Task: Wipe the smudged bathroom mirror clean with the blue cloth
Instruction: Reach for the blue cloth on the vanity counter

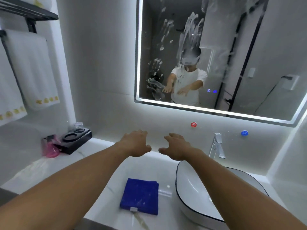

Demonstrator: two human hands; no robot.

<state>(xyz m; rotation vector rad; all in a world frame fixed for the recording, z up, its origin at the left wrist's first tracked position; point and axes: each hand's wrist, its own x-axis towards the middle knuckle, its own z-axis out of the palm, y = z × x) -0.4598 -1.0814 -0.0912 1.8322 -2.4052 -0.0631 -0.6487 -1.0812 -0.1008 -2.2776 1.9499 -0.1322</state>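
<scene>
Hovering hands: left hand (135,143), right hand (177,146) side by side, fingers loosely spread, holding nothing.
Cloth (139,195): folded on counter (71,156), 6 o'clock of hands.
Mirror (232,47): smudged, 1 o'clock.

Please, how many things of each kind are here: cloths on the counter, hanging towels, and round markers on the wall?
Folded blue cloth on the counter: 1
White hanging towels with yellow pattern: 2
Round wall markers, red marker and blue marker: 2
Total: 5
</scene>
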